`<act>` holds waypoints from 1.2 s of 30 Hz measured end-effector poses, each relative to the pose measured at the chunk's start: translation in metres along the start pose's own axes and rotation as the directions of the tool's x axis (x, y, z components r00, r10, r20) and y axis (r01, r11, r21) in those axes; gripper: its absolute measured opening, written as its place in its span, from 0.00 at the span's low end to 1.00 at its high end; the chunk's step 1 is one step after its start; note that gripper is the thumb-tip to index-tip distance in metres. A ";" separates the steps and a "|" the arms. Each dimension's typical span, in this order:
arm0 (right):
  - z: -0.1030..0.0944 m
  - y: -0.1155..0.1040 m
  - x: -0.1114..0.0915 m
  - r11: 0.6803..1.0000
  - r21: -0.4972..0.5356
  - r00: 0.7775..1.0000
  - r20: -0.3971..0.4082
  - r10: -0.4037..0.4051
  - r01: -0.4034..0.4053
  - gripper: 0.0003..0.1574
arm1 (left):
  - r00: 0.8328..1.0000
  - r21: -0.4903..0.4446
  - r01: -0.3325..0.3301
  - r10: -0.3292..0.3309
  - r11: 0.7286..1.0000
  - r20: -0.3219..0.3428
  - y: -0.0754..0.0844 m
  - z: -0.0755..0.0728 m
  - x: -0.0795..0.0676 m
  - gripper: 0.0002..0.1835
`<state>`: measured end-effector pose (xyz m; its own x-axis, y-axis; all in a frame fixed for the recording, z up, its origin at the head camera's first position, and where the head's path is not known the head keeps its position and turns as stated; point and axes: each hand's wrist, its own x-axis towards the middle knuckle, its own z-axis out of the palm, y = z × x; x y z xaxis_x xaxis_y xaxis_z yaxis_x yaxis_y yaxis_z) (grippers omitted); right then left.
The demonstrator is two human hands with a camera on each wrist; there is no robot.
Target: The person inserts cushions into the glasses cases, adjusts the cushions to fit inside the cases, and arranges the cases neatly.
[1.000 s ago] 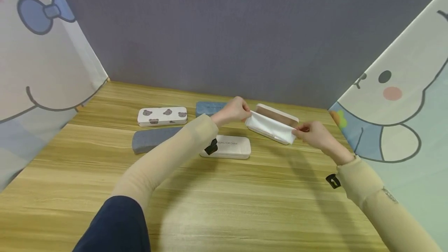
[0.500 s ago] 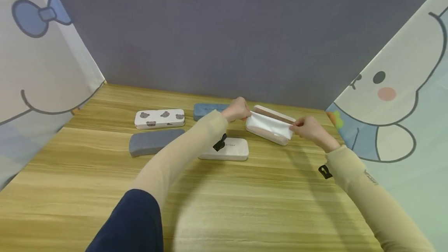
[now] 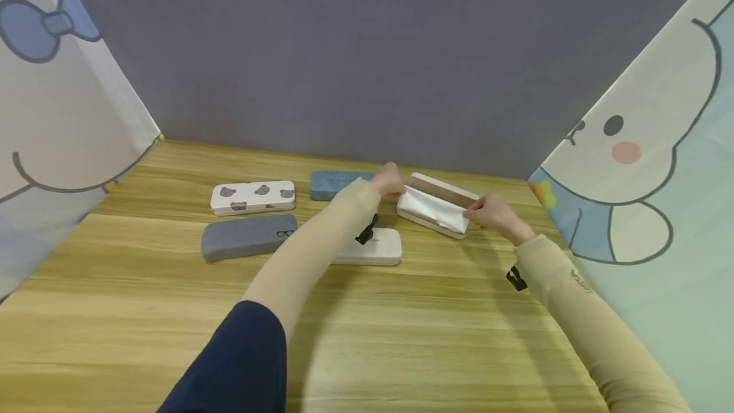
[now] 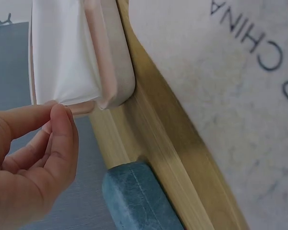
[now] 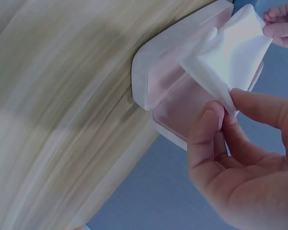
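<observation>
A white glasses cleaning cloth (image 3: 434, 209) is stretched between both hands, over an opened white glasses case (image 3: 427, 227) with a pinkish lining. At the cloth's left end, the left hand (image 3: 388, 180) pinches an edge between thumb and finger; the left wrist view shows this pinch on the cloth (image 4: 67, 57). The right hand (image 3: 494, 213) pinches the opposite end. In the right wrist view, the cloth (image 5: 237, 50) hangs folded above the case's pink interior (image 5: 187, 103), partly covering it.
Left of the hands lie a bear-print case (image 3: 253, 197), a grey case (image 3: 246, 237) with a glasses drawing, and a blue case (image 3: 331, 185). A white lettered case (image 3: 378, 248) lies partly under the left forearm. A grey panel (image 3: 344, 56) stands behind the wooden table (image 3: 401, 336).
Both hands have lowered the stretched cloth into the opened case. The right hand has shifted left, nearer the case. The head view has turned slightly.
</observation>
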<state>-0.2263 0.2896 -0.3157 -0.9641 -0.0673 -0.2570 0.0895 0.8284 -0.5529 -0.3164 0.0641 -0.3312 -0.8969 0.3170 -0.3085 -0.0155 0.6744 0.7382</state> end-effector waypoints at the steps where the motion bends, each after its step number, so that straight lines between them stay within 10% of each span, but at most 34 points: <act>1: 0.001 0.000 0.001 1.000 -0.011 1.000 0.000 0.007 -0.007 0.18 | 1.000 -0.004 0.003 -0.003 1.000 -0.001 -0.001 0.001 0.002 0.14; 17: 0.018 0.007 0.016 0.983 -0.181 0.989 -0.135 -0.059 0.034 0.14 | 0.991 0.044 0.022 -0.016 0.999 -0.130 -0.018 0.022 0.047 0.12; 20: 0.023 0.008 0.017 0.977 -0.212 0.986 -0.158 -0.060 0.025 0.17 | 0.991 0.140 0.047 -0.028 0.989 -0.135 -0.010 0.019 0.031 0.02; 28: 0.035 0.011 0.018 0.972 -0.231 0.984 -0.176 -0.009 -0.032 0.26 | 0.989 0.282 0.044 -0.002 0.958 -0.147 -0.005 0.022 0.027 0.17; 36: 0.040 0.011 0.022 0.964 -0.249 0.981 -0.190 0.044 -0.091 0.24 | 0.987 0.258 0.034 0.008 0.966 -0.159 -0.005 0.028 0.027 0.15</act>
<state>-0.2365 0.2752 -0.3598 -0.9892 0.0760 -0.1255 0.1121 0.9435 -0.3118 -0.3285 0.0875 -0.3599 -0.9557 0.2124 -0.2037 0.0687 0.8340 0.5475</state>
